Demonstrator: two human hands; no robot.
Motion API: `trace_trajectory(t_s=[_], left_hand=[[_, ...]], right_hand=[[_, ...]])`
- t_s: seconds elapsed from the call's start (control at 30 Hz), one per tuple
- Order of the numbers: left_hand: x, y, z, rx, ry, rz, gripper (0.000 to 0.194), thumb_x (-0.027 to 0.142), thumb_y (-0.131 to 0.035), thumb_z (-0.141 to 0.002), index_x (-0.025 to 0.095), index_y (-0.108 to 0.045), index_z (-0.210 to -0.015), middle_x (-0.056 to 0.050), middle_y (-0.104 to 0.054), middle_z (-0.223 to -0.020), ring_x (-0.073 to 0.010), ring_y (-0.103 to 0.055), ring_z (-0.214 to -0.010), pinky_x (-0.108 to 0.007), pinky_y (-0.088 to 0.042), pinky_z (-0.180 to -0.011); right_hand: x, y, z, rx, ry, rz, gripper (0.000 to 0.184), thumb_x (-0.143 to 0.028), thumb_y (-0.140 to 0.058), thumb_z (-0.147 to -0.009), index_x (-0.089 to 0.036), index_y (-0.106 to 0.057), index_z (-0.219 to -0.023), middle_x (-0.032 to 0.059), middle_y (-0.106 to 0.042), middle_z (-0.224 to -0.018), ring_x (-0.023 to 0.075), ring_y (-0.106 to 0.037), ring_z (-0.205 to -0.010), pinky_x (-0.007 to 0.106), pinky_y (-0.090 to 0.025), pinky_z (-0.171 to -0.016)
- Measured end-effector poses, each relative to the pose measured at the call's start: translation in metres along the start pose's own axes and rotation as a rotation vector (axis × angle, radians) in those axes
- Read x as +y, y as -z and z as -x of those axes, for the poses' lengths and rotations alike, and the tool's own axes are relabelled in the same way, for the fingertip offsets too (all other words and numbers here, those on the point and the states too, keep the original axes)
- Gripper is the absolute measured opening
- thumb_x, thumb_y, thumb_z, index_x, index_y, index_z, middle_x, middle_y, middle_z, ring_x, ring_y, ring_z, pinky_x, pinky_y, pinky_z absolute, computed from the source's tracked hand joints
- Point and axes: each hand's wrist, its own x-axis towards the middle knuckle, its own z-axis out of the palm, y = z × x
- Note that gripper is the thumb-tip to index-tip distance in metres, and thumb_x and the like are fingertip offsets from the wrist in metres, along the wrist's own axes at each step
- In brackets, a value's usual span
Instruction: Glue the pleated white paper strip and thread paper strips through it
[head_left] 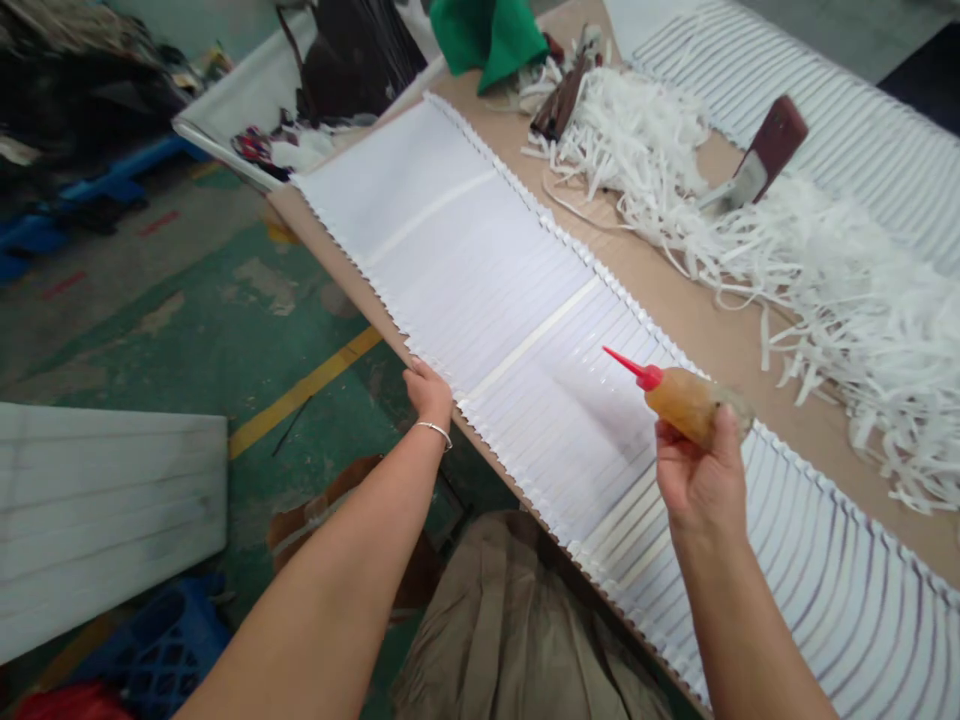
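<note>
My right hand [705,470] is wrapped round a squeeze bottle [686,402] of amber liquid, its red pointed nozzle aimed left above a long white sheet [517,290]. The sheet is covered with narrow parallel strips, and small folded tabs run along both long edges. At the near edge, my left hand [430,392] is closed on the sheet's border, thumb uppermost; the fingers underneath are partly hidden. Shiny wet-looking streaks show on the sheet just left of the nozzle. Toward the lower right, dark lines separate the strips.
Loose white strips [840,290] are heaped along the brown tabletop [720,320], with a dark-handled scraper [769,150] among them. Green cloth [491,40] lies at the back. Another striped sheet [825,130] is beyond. A white panel [112,520] and blue basket [161,650] stand lower left.
</note>
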Motion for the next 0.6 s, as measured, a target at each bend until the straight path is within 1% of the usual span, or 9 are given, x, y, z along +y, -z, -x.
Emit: trace_trajectory(t_s=[0.1, 0.17, 0.2, 0.23, 0.3, 0.37, 0.43, 0.5, 0.6], left_hand=[[-0.003, 0.036, 0.009, -0.130, -0.118, -0.084, 0.045, 0.035, -0.039, -0.107, 0.003, -0.059, -0.130, -0.032, -0.065, -0.128, -0.0405, -0.062, -0.129, -0.053, -0.046, -0.110], [-0.011, 0.067, 0.031, -0.036, -0.400, -0.100, 0.055, 0.031, -0.057, -0.096, 0.005, -0.051, -0.144, -0.031, -0.053, -0.147, -0.0406, -0.047, -0.145, -0.056, -0.036, -0.121], [-0.016, 0.082, 0.049, -0.040, -0.537, -0.064, 0.058, 0.030, -0.059, -0.094, 0.007, -0.050, -0.147, -0.029, -0.050, -0.153, -0.0389, -0.043, -0.149, -0.056, -0.033, -0.123], [-0.022, 0.095, 0.071, -0.121, -0.638, -0.006, 0.056, 0.032, -0.059, -0.093, 0.011, -0.053, -0.145, -0.026, -0.053, -0.151, -0.0369, -0.044, -0.148, -0.055, -0.035, -0.123], [-0.030, 0.116, 0.124, -0.471, -0.762, 0.131, 0.054, 0.040, -0.062, -0.093, 0.018, -0.057, -0.142, -0.018, -0.061, -0.144, -0.0330, -0.054, -0.141, -0.053, -0.042, -0.119], [-0.032, 0.127, 0.180, -0.795, -0.779, 0.231, 0.075, 0.048, -0.076, -0.084, 0.019, -0.052, -0.149, -0.017, -0.058, -0.150, -0.0341, -0.052, -0.143, -0.052, -0.041, -0.121], [-0.027, 0.130, 0.225, -0.949, -0.652, 0.338, 0.085, 0.054, -0.085, -0.075, 0.018, -0.055, -0.146, -0.018, -0.064, -0.142, -0.0358, -0.060, -0.134, -0.051, -0.048, -0.114], [-0.017, 0.126, 0.249, -0.958, -0.493, 0.427, 0.075, 0.058, -0.082, -0.077, 0.017, -0.061, -0.136, -0.017, -0.072, -0.126, -0.0343, -0.069, -0.120, -0.049, -0.054, -0.106], [0.009, 0.110, 0.244, -0.946, -0.441, 0.496, 0.062, 0.056, -0.082, -0.079, 0.016, -0.064, -0.123, -0.014, -0.076, -0.112, -0.0307, -0.074, -0.106, -0.048, -0.056, -0.101]], right_hand=[[-0.016, 0.011, 0.014, 0.024, -0.354, -0.154, 0.048, -0.058, -0.069, -0.091, -0.023, -0.068, -0.123, 0.0085, -0.075, -0.121, 0.0233, -0.076, -0.105, 0.025, -0.062, -0.065], [-0.019, 0.015, 0.034, 0.004, -0.490, -0.201, 0.051, -0.060, -0.061, -0.096, -0.019, -0.070, -0.124, 0.0124, -0.077, -0.118, 0.0259, -0.077, -0.104, 0.025, -0.061, -0.061], [-0.018, 0.015, 0.047, -0.010, -0.551, -0.217, 0.051, -0.060, -0.058, -0.098, -0.018, -0.070, -0.124, 0.0137, -0.078, -0.116, 0.0258, -0.077, -0.101, 0.024, -0.060, -0.060], [-0.016, 0.013, 0.060, -0.022, -0.612, -0.230, 0.052, -0.060, -0.056, -0.099, -0.016, -0.071, -0.124, 0.0144, -0.078, -0.112, 0.0250, -0.077, -0.097, 0.024, -0.059, -0.058], [-0.008, 0.007, 0.087, -0.045, -0.729, -0.245, 0.051, -0.060, -0.057, -0.100, -0.016, -0.072, -0.120, 0.0133, -0.080, -0.102, 0.0219, -0.077, -0.085, 0.024, -0.056, -0.055], [0.002, -0.002, 0.111, -0.092, -0.815, -0.249, 0.051, -0.062, -0.060, -0.098, -0.015, -0.073, -0.115, 0.0100, -0.079, -0.090, 0.0176, -0.073, -0.071, 0.023, -0.054, -0.054], [0.012, -0.007, 0.129, -0.194, -0.866, -0.243, 0.055, -0.066, -0.061, -0.096, -0.016, -0.073, -0.117, 0.0073, -0.078, -0.087, 0.0143, -0.068, -0.064, 0.023, -0.052, -0.054], [0.017, -0.007, 0.139, -0.333, -0.895, -0.178, 0.065, -0.073, -0.059, -0.093, -0.016, -0.071, -0.122, 0.0062, -0.076, -0.084, 0.0132, -0.064, -0.060, 0.022, -0.048, -0.052], [0.012, 0.008, 0.140, -0.430, -0.850, 0.015, 0.085, -0.087, -0.049, -0.088, -0.015, -0.066, -0.130, 0.0063, -0.072, -0.073, 0.0139, -0.060, -0.055, 0.021, -0.038, -0.045]])
